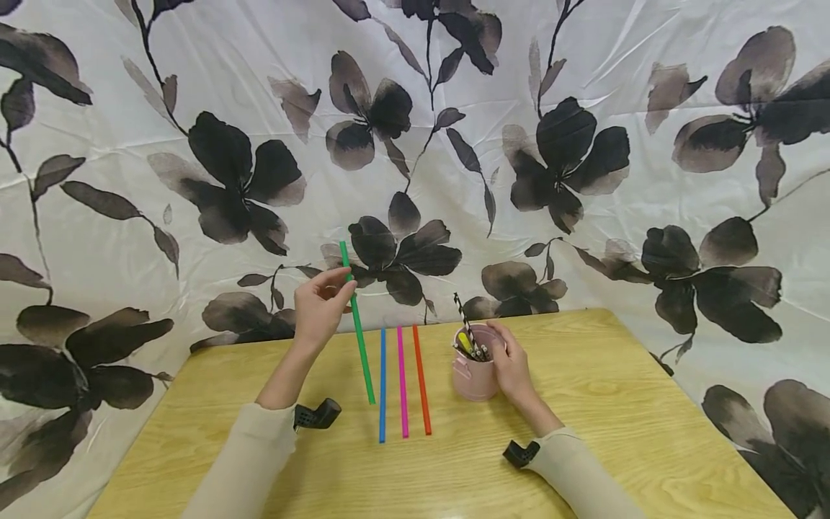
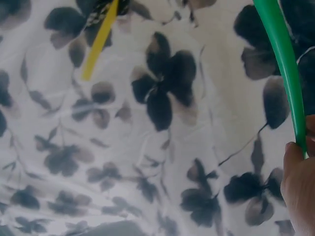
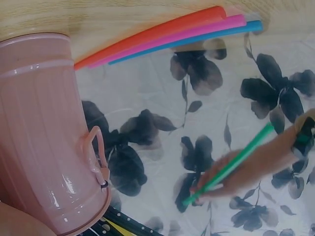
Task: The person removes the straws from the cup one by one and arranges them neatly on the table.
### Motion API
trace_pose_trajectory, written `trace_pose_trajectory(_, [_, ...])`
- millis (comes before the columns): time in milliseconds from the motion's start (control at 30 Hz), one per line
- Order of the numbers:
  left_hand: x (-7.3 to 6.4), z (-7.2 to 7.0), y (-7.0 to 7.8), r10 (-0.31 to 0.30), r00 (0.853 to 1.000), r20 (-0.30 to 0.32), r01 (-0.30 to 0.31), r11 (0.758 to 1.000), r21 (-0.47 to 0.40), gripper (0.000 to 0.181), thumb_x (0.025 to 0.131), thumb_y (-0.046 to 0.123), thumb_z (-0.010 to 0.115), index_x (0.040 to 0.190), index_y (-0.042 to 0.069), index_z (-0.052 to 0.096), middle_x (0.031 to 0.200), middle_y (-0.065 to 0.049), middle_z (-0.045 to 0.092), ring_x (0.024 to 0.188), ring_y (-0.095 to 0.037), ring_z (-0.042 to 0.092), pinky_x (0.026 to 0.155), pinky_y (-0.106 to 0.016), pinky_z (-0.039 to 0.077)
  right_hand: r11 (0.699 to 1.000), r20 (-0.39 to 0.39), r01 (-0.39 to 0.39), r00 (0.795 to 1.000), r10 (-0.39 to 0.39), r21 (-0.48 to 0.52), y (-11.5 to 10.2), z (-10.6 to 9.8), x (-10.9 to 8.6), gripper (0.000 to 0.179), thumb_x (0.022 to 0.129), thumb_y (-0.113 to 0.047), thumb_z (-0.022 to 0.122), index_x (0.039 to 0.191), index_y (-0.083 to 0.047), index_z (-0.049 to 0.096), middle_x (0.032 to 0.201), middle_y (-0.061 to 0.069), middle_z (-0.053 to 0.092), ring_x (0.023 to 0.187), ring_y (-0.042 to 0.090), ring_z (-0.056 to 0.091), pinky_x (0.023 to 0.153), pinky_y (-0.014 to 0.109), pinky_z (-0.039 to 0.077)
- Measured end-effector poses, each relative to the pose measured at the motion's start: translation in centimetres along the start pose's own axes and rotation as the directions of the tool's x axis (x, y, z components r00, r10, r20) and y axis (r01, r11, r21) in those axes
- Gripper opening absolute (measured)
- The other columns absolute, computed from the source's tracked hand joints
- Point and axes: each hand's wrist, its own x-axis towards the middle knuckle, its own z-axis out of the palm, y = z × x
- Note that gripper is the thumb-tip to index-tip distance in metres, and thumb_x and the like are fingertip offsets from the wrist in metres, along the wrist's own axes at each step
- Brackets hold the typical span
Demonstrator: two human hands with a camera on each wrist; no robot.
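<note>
My left hand (image 1: pixel 322 308) pinches a green drinking straw (image 1: pixel 359 339) between thumb and fingers near its upper part. The straw tilts, its lower end over the table beside the blue straw (image 1: pixel 382 386). A pink straw (image 1: pixel 403 382) and a red straw (image 1: pixel 422 380) lie in a row to the right of the blue one. My right hand (image 1: pixel 512 364) grips the side of a pink metal bucket (image 3: pixel 44 132) with a small side handle. Dark dotted straws (image 1: pixel 462 313) and a yellow one (image 1: pixel 465 342) stick out of the bucket. The right fingers are partly hidden behind its rim.
The wooden table (image 1: pixel 583 432) carries all of these things. A white cloth (image 1: pixel 467 216) with dark flowers hangs right behind the table's far edge. Black wrist cameras (image 1: pixel 318 414) sit at both sleeves.
</note>
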Motion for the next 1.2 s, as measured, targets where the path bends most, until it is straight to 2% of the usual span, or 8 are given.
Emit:
trace_pose_trajectory(133, [-0.7,-0.6,-2.2,-0.11,0.993,0.04,0.109,0.994,0.023,0.027,0.081,0.003,0.062,0.108,-0.001,0.061,0.093,-0.022,0.057,0.071,-0.034,0.059,0.053,-0.037,0.052,1.0,0.009,-0.005,1.0,0.005,0.006,0.0,0.0,-0.2,0.033,0.091,-0.017,0.041,0.122,-0.017,0.051,0.117,0.001,0.054,0.111,0.016,0.046,0.091,0.037,0.037])
trace_pose_trajectory(233, [-1.3,-0.9,-4.1,-0.198,0.976,0.085,0.196,0.98,0.037,0.029,0.082,0.004,0.061,0.111,0.0,0.059,0.101,-0.023,0.056,0.076,-0.036,0.059,0.057,-0.038,0.052,1.0,0.019,-0.019,1.0,0.019,-0.009,0.0,-0.1,-0.3,0.034,0.091,-0.017,0.04,0.123,-0.016,0.05,0.118,0.001,0.054,0.111,0.016,0.046,0.091,0.038,0.037])
trace_pose_trajectory(400, [-2.5,-1.2,-7.0,-0.333,0.931,0.15,0.326,0.943,0.068,0.032,0.082,0.004,0.06,0.114,0.001,0.057,0.105,-0.023,0.054,0.079,-0.037,0.059,0.059,-0.036,0.052,0.999,0.05,-0.05,0.997,0.051,-0.009,-1.3,-0.4,-1.0,0.034,0.092,-0.011,0.039,0.124,-0.013,0.05,0.119,0.006,0.053,0.112,0.02,0.045,0.091,0.041,0.037])
trace_pose_trajectory(567, [-2.9,-1.2,-9.5,-0.428,0.882,0.199,0.421,0.904,0.078,0.037,0.081,0.006,0.062,0.117,0.005,0.054,0.105,-0.022,0.054,0.077,-0.038,0.059,0.063,-0.047,0.05,0.999,0.036,-0.038,0.999,0.038,0.006,-2.7,-0.5,-1.2,0.034,0.09,-0.006,0.039,0.123,-0.011,0.05,0.119,0.011,0.053,0.112,0.024,0.045,0.092,0.044,0.035])
trace_pose_trajectory(767, [-2.9,-1.2,-12.5,-0.473,0.856,0.209,0.451,0.881,0.145,0.043,0.079,0.015,0.066,0.12,0.009,0.052,0.104,-0.018,0.056,0.077,-0.029,0.061,0.059,-0.041,0.052,0.999,0.035,-0.031,0.999,0.032,-0.004,-0.5,-0.3,-0.1,0.034,0.092,-0.012,0.04,0.123,-0.019,0.05,0.12,0.0,0.053,0.113,0.015,0.044,0.093,0.037,0.035])
trace_pose_trajectory(933, [-3.5,-1.4,-14.0,-0.511,0.833,0.214,0.474,0.857,0.2,0.043,0.08,0.013,0.066,0.12,0.007,0.053,0.103,-0.017,0.056,0.072,-0.025,0.062,0.058,-0.04,0.052,1.0,0.034,-0.005,0.999,0.005,-0.006,0.1,-0.2,-0.1,0.035,0.091,-0.015,0.039,0.125,-0.014,0.049,0.118,0.0,0.054,0.112,0.016,0.045,0.091,0.039,0.036])
trace_pose_trajectory(1067, [-4.0,-1.4,-14.8,-0.501,0.838,0.216,0.456,0.861,0.227,0.042,0.08,0.012,0.066,0.119,0.003,0.054,0.101,-0.018,0.057,0.07,-0.022,0.061,0.057,-0.037,0.052,1.0,0.032,0.003,0.999,-0.003,-0.012,0.0,-0.2,-0.2,0.034,0.092,-0.018,0.038,0.125,-0.015,0.048,0.12,0.001,0.053,0.112,0.017,0.045,0.091,0.039,0.037])
trace_pose_trajectory(1200, [-4.4,-1.5,-15.5,-0.499,0.835,0.233,0.446,0.861,0.244,0.042,0.079,0.01,0.065,0.119,-0.001,0.053,0.1,-0.021,0.057,0.069,-0.021,0.062,0.055,-0.037,0.052,1.0,0.032,-0.002,0.999,0.002,-0.007,0.0,-0.1,-0.2,0.034,0.092,-0.018,0.039,0.125,-0.016,0.048,0.119,0.003,0.053,0.112,0.019,0.045,0.091,0.04,0.038])
